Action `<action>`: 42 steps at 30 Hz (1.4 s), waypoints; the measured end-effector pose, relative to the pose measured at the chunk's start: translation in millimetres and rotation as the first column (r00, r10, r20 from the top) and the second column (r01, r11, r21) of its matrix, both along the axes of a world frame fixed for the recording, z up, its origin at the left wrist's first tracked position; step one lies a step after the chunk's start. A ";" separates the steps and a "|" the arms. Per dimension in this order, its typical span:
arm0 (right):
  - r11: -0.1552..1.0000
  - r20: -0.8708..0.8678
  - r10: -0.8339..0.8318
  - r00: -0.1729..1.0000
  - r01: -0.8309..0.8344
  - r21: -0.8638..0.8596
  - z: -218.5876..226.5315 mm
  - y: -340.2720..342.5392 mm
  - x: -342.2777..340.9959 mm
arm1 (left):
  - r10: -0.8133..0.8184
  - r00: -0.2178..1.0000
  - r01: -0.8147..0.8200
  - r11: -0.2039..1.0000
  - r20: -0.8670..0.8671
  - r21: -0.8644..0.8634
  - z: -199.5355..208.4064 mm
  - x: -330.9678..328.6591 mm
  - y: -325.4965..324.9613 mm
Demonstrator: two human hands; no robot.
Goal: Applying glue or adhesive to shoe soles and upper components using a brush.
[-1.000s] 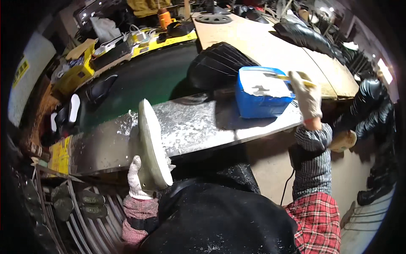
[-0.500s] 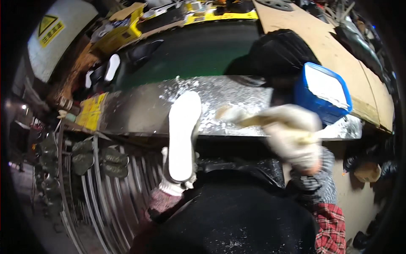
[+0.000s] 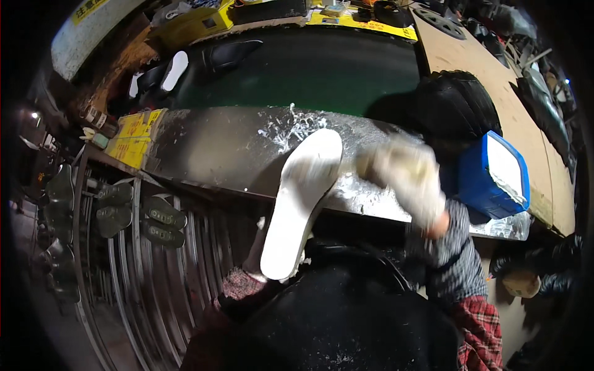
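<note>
A shoe (image 3: 289, 216) lies tilted in front of me, its white sole facing up and its toe over the edge of the metal ledge. My left hand (image 3: 260, 223), in a white glove, is closed around it from beneath; the shoe hides most of the fingers. My right hand (image 3: 411, 179), in a stained glove, is smeared by motion just right of the sole. It is closed on what looks like a small brush (image 3: 362, 166), whose blurred tip reaches the sole's right edge.
White smears cover the metal ledge (image 3: 216, 139) before a dark green belt (image 3: 297, 80). A blue tub (image 3: 489, 182) of white paste stands at right, near a black bundle (image 3: 458, 105). Dark shoes (image 3: 164, 213) hang on a metal rack at left.
The shoe has moved right and tilted, its toe now to the upper right. My right hand has shifted slightly left, and the brush is now at the sole. The whole view has swung a little.
</note>
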State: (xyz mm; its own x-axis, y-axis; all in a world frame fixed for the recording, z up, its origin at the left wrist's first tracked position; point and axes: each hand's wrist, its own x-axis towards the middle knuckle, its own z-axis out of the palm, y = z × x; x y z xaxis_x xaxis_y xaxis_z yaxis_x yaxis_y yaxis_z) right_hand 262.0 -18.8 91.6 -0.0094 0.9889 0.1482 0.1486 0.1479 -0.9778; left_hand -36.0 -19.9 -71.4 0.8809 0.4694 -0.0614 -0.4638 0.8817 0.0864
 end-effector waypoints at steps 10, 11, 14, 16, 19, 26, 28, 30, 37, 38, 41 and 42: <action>0.958 0.020 0.282 0.959 -0.282 0.051 14.2 -13.5 -30.3 | 0.001 0.997 -0.003 1.000 0.075 0.024 15.5 8.3 1.7; 0.992 -0.116 0.124 0.985 -0.124 0.007 8.5 -10.2 -30.8 | 0.049 0.999 -0.048 0.998 0.023 -0.038 27.7 14.4 -1.0; 0.902 0.057 0.427 0.903 -0.429 0.051 8.4 -48.4 -38.5 | -0.039 0.983 0.046 0.998 0.181 -0.037 26.1 15.0 0.9; 0.832 0.248 0.464 0.851 -0.514 0.207 5.1 -61.5 -33.5 | 0.180 0.982 -0.189 0.928 -0.059 -0.322 27.3 19.3 -1.6; 0.912 -0.479 0.156 0.864 -0.312 -0.267 -17.6 -71.2 -0.8 | 0.030 0.985 -0.012 0.994 0.168 -0.106 48.6 16.5 -1.7; 0.921 -0.078 0.367 0.927 -0.374 -0.112 -16.5 -43.4 -14.1 | 0.241 0.847 -0.034 0.913 -0.473 0.406 9.1 -4.5 2.7; 0.976 -0.166 0.083 0.983 -0.114 -0.185 -46.5 -18.1 27.4 | 0.032 0.986 -0.027 0.999 -0.165 0.027 9.5 -4.1 3.6; 0.977 -0.263 -0.167 0.950 0.124 -0.175 -60.9 2.8 44.8 | -0.088 0.985 0.113 0.979 0.145 -0.170 4.3 -7.9 5.1; 0.897 0.590 -0.043 0.806 -0.228 0.378 -34.2 -9.7 1.7 | 0.009 1.000 -0.013 0.942 -0.014 -0.335 35.7 -15.5 17.0; 0.911 0.475 0.043 0.879 -0.229 0.342 -38.7 -15.9 1.6 | -0.160 0.965 0.203 0.957 0.206 -0.208 19.7 -20.4 30.9; 0.916 0.492 0.096 0.865 -0.270 0.297 -29.9 -20.0 13.2 | 0.110 0.935 -0.168 0.975 -0.336 -0.146 83.6 -6.4 75.5; 0.876 0.485 -0.013 0.874 -0.224 0.427 -25.4 -23.8 21.3 | 0.218 0.833 -0.277 0.960 -0.509 -0.042 91.1 -4.4 92.9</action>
State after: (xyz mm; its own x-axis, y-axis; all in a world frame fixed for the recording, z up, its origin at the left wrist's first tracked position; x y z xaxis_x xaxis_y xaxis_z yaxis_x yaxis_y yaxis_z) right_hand 283.3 -42.6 66.2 -0.2932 0.7954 0.5304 0.5182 0.5984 -0.6111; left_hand -40.4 73.0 19.6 0.5744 0.6319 -0.5204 -0.5890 0.7605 0.2733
